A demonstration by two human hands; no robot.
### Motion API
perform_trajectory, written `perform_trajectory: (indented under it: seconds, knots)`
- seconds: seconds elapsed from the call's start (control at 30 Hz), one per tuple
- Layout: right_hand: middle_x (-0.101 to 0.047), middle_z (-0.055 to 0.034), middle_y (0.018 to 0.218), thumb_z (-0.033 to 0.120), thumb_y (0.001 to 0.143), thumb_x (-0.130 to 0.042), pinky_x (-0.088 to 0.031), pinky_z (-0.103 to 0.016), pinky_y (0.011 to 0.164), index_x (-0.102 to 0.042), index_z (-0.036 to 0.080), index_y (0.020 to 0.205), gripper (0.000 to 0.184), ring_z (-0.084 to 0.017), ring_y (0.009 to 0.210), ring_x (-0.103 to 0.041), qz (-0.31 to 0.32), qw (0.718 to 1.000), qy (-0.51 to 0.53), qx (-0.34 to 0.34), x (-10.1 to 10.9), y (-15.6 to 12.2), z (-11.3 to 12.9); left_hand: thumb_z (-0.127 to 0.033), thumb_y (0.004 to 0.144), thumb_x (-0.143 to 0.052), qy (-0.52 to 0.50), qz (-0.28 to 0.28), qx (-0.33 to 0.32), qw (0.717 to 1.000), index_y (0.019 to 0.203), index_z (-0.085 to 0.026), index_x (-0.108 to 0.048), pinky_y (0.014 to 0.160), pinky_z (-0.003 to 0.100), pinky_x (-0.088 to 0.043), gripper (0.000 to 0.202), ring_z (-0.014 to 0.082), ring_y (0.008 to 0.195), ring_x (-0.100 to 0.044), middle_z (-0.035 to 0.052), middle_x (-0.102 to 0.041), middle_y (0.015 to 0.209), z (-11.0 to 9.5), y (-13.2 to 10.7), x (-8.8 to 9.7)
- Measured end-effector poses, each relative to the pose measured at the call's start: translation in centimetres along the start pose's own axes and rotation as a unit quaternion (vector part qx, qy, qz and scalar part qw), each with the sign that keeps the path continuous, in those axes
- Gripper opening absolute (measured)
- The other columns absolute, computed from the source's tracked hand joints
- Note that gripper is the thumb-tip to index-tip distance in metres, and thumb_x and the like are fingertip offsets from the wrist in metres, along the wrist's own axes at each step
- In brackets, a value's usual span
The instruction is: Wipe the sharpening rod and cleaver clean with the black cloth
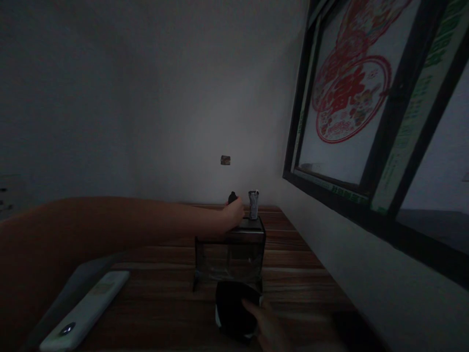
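Facing a dim wall (176, 98), gripping dark object (232, 197) in closed left hand (233, 215), black case (234, 310) (likely light, best held by edges) in curled right hand (269, 326).

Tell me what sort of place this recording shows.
Probably a dim room in a home, though that isn't certain: a wood-grain tabletop beside plain walls, and a dark-framed window bearing red round decorations.
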State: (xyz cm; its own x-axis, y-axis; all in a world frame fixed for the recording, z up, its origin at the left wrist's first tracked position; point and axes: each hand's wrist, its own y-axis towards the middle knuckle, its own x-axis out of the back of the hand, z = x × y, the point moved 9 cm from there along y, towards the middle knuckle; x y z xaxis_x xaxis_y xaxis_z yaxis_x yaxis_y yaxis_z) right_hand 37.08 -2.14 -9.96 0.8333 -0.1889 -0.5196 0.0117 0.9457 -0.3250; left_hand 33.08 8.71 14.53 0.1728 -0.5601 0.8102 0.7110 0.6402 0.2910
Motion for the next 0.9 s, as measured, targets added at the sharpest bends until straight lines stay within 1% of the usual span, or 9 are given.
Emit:
perform_trajectory:
  seconds: [0.07, 0.13, 0.27, 0.4, 0.5, 0.57, 0.67, 0.8, 0.9]
  knots:
    - [-0.072, -0.0058, 0.077, 0.027, 0.044, -0.078, -0.049, -0.036, 0.074, -0.062, 0.016, 0.082, 0.042, -0.025, 0.076, -0.067, 0.009, 1.000, 0.012, 0.003, -0.1, 0.3, -0.1, -0.002, 0.064, -0.063, 0.028, 0.027, -0.021, 0.999, 0.058, -0.015, -0.066, 0.076, 0.043, -0.038, 0.015, 0.0280, 0.080, -0.059, 0.0111, -0.067, 0.070, -0.2, 0.1, -0.7]
    - [-0.072, -0.0058, 0.078, 0.026, 0.043, -0.079, -0.049, -0.036, 0.076, -0.062, 0.016, 0.084, 0.045, -0.025, 0.078, -0.067, 0.005, 1.000, 0.017, 0.008, 0.2, 0.7, -0.3, -0.007, 0.070, -0.064, 0.045, 0.055, -0.031, 0.997, 0.074, -0.014, -0.066, 0.079, 0.043, -0.041, 0.008, 0.0250, 0.085, -0.059, 0.0094, -0.067, 0.082, 0.0, 0.2, -1.3]
    - [-0.072, -0.0064, 0.080, 0.027, 0.042, -0.080, -0.049, -0.036, 0.075, -0.062, 0.017, 0.086, 0.048, -0.026, 0.079, -0.067, 0.005, 1.000, 0.016, -0.002, 0.3, 1.0, -0.8, -0.028, 0.086, -0.052, 0.056, 0.086, -0.030, 0.994, 0.110, -0.016, -0.052, 0.078, 0.040, -0.048, 0.027, 0.0200, 0.094, -0.056, 0.0073, -0.056, 0.110, 0.9, 0.7, -1.6]
    - [-0.072, -0.0055, 0.075, 0.029, 0.042, -0.080, -0.050, -0.036, 0.071, -0.062, 0.016, 0.082, 0.046, -0.025, 0.074, -0.067, 0.006, 1.000, 0.014, -0.020, 0.1, 0.6, -1.0, -0.028, 0.086, -0.052, 0.063, 0.097, -0.024, 0.993, 0.113, -0.017, -0.050, 0.077, 0.040, -0.049, 0.029, 0.0207, 0.095, -0.056, 0.0076, -0.055, 0.112, 1.7, 1.0, -0.9]
    - [-0.072, -0.0063, 0.076, 0.028, 0.044, -0.079, -0.050, -0.036, 0.070, -0.062, 0.016, 0.084, 0.045, -0.024, 0.072, -0.067, 0.014, 1.000, 0.012, -0.016, -0.2, 0.1, -0.5, -0.023, 0.083, -0.057, 0.073, 0.088, -0.021, 0.993, 0.103, -0.015, -0.057, 0.077, 0.040, -0.047, 0.021, 0.0218, 0.093, -0.057, 0.0080, -0.060, 0.104, 2.2, 1.3, 0.6]
    - [-0.073, -0.0070, 0.078, 0.027, 0.046, -0.078, -0.050, -0.036, 0.070, -0.061, 0.015, 0.087, 0.046, -0.025, 0.073, -0.067, 0.015, 1.000, 0.009, -0.020, -0.4, -0.2, -0.2, -0.008, 0.074, -0.063, 0.088, 0.078, -0.023, 0.993, 0.078, -0.014, -0.066, 0.075, 0.040, -0.043, 0.008, 0.0256, 0.088, -0.059, 0.0099, -0.066, 0.088, 2.7, 1.6, 2.1]
    - [-0.072, -0.0074, 0.083, 0.026, 0.047, -0.078, -0.050, -0.035, 0.072, -0.062, 0.015, 0.089, 0.046, -0.025, 0.080, -0.067, 0.019, 1.000, 0.005, -0.023, -0.5, -0.5, 0.1, 0.002, 0.063, -0.063, 0.115, 0.070, -0.027, 0.990, 0.054, -0.014, -0.064, 0.070, 0.038, -0.036, 0.019, 0.0269, 0.080, -0.059, 0.0111, -0.069, 0.073, 3.9, 1.8, 4.6]
    - [-0.072, -0.0066, 0.084, 0.025, 0.047, -0.078, -0.049, -0.034, 0.075, -0.064, 0.015, 0.086, 0.043, -0.026, 0.084, -0.066, 0.025, 1.000, 0.000, -0.007, -0.7, -0.5, 0.4, 0.004, 0.064, -0.060, 0.135, 0.048, -0.030, 0.989, 0.052, -0.015, -0.064, 0.069, 0.035, -0.032, 0.023, 0.0229, 0.076, -0.058, 0.0105, -0.069, 0.072, 5.7, 1.7, 7.5]
    - [-0.073, -0.0057, 0.082, 0.024, 0.046, -0.078, -0.050, -0.034, 0.075, -0.064, 0.015, 0.086, 0.043, -0.026, 0.083, -0.066, 0.012, 1.000, -0.010, -0.005, -0.5, -0.4, 0.4, -0.001, 0.067, -0.060, 0.139, 0.035, -0.038, 0.989, 0.054, -0.017, -0.064, 0.070, 0.033, -0.031, 0.021, 0.0201, 0.075, -0.056, 0.0087, -0.068, 0.069, 6.1, 1.2, 8.7]
